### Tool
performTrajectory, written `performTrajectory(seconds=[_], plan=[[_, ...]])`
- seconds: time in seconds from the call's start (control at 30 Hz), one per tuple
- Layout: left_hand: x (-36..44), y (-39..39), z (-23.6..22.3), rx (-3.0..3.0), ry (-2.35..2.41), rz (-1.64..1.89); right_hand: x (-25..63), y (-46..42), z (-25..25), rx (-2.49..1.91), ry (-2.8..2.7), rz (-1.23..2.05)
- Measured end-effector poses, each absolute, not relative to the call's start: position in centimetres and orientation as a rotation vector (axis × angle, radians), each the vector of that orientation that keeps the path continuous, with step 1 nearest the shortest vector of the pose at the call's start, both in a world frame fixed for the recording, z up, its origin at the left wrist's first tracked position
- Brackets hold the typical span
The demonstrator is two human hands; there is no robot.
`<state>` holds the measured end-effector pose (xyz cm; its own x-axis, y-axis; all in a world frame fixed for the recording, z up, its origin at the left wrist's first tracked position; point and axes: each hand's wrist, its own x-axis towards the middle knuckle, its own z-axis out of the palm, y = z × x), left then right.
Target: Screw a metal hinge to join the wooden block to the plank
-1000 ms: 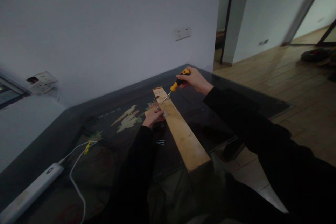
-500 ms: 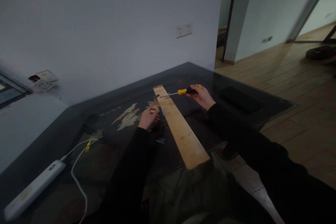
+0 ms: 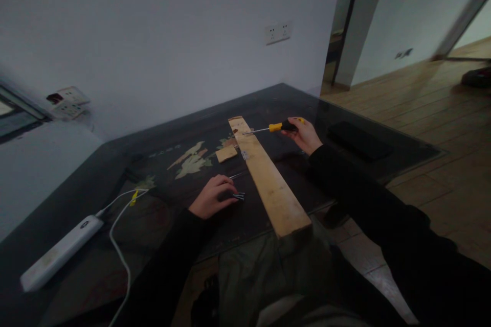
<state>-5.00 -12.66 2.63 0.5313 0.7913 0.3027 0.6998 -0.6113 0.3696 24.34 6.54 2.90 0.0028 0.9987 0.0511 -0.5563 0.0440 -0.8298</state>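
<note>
The right hand [image 3: 305, 136] is gripping the screwdriver [image 3: 275, 127] across the far end of the board [image 3: 273, 186]. Left of the board, the left hand [image 3: 214, 197] is curling at the metal fasteners [image 3: 240, 195], its pinch unclear; separating one with fingertips is probably working best.

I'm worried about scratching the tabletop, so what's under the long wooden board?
The dark tabletop shows along both sides of the long wooden board, with a small wood piece beside it on the left. Whatever lies directly beneath the board is covered.
</note>
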Motion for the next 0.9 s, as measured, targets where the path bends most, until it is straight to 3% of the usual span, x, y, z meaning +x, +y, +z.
performTrajectory(seconds=[0.63, 0.9], plan=[[-4.1, -12.2, 1.6, 2.691, 1.27, 0.52, 24.3, 6.7, 2.8, -0.722, -0.82, 1.383], [-3.3, -12.5, 2.0, 2.302, 1.395, 0.926, 24.4, 6.8, 2.8, -0.745, -0.823, 1.377]])
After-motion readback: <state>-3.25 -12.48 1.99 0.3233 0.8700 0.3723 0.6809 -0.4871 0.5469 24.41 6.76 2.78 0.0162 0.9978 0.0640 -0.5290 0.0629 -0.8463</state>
